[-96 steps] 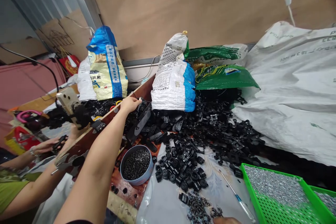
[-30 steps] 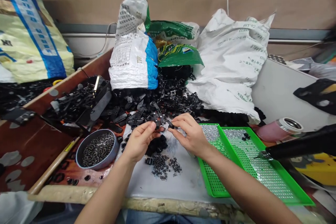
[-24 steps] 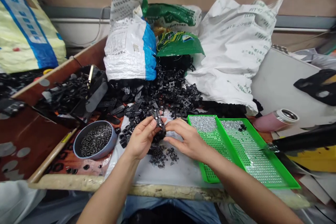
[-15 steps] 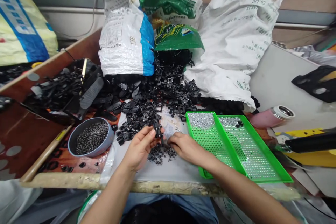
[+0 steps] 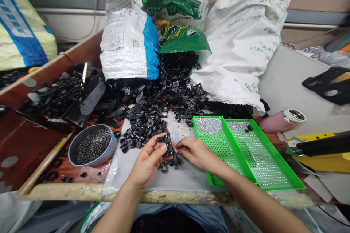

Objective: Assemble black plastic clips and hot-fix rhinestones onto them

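Observation:
My left hand (image 5: 150,156) is closed on a black plastic assembly (image 5: 167,145) with round ends and small screw-like dots, tilted over the white work surface. Close to its right side, my right hand (image 5: 194,152) has its fingertips pinched together; whatever they hold is too small to make out. Under the assembly lies a small heap of dark little parts (image 5: 164,168), partly covered by it. Just beyond the right hand is a thin metal rod (image 5: 181,131). Black rollers (image 5: 131,139) are piled past my left hand.
Two green perforated trays (image 5: 209,180) with small silvery pieces stand at the right, beside a pink flask (image 5: 269,123). At the left is a blue-grey bowl (image 5: 105,157) of small metal-and-black parts. Heaped black parts (image 5: 180,98) and white sacks (image 5: 235,51) fill the back.
My left hand has turned the black assembly so its broad side now shows, and moved slightly right. My right hand's fingers have come up to the assembly's edge from beside the heap.

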Available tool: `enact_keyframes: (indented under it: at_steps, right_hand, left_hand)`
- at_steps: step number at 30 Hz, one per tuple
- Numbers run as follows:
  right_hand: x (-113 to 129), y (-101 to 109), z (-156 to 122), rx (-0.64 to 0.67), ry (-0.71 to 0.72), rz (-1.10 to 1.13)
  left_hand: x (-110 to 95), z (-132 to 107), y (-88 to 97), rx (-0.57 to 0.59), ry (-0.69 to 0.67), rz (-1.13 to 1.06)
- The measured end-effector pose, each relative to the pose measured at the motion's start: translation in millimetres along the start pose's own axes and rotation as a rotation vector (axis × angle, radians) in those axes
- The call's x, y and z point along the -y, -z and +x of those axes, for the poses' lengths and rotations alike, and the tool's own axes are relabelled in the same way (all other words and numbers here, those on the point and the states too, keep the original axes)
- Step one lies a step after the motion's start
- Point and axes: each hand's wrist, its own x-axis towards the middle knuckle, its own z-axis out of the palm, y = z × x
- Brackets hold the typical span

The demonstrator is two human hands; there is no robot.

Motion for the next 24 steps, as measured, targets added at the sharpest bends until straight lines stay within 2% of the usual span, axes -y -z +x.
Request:
enact_keyframes:
  at_steps: [3, 6, 12, 17, 24]
  right_hand:
    - [7.1, 5.1, -2.6, -0.139, 0.022, 0.319]
    - [15.8, 7.3, -5.2, -0.156, 0.02, 0.59]
    - [22.4, 4.4, -8.0, -0.212, -0.037, 0.705]
    - [21.1, 0.2, -11.1, -0.267, 0.013, 0.669]
    - [25.7, -13.7, -21.4, -0.469, 0.208, 0.335]
  left_hand:
    - [2.6, -1.6, 1.5, -0.031, -0.081, 0.132]
    - [2.6, -4.9, -0.8, -0.065, -0.176, 0.264]
    - [-2.4, -10.6, -8.6, -0.048, -0.201, 0.353]
    - [0.5, -10.6, -8.2, -0.052, -0.172, 0.297]
    - [2.5, -8.8, -16.3, -0.144, -0.112, 0.081]
